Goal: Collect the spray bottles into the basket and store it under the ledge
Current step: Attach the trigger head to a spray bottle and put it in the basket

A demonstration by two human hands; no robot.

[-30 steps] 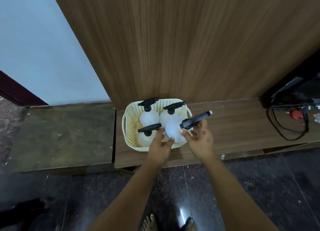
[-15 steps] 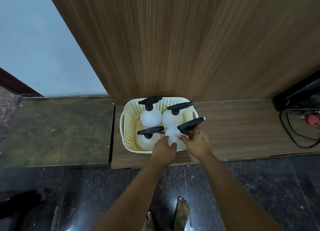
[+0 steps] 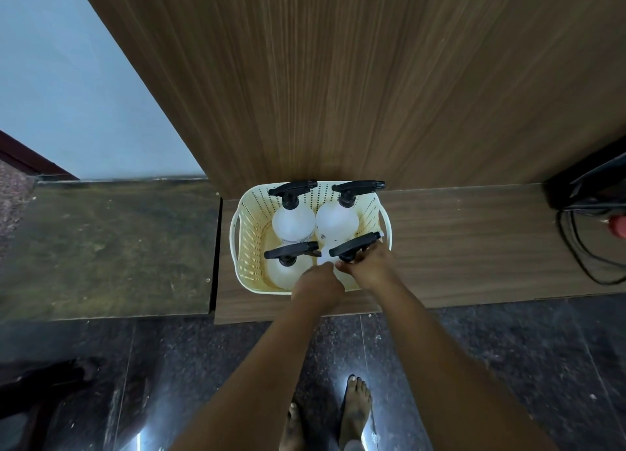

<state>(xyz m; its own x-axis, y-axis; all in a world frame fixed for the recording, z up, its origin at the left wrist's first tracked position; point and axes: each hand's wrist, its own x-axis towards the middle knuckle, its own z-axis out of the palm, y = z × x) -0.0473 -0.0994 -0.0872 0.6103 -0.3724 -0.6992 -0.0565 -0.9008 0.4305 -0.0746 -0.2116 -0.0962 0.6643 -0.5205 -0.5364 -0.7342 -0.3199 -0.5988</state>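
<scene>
Basket (image 3: 249, 247) on wooden ledge (image 3: 474, 244), wood panel (image 3: 372, 78) behind, cables (image 3: 589, 247) right

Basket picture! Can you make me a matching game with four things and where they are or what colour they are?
Things:
1. basket
2. spray heads
3. right hand
4. black cable

Clues:
A. black
B. cream, on the wooden ledge
C. lying far right on the ledge
D. on the near-right bottle

Pairs: 1-B, 2-A, 3-D, 4-C
</scene>
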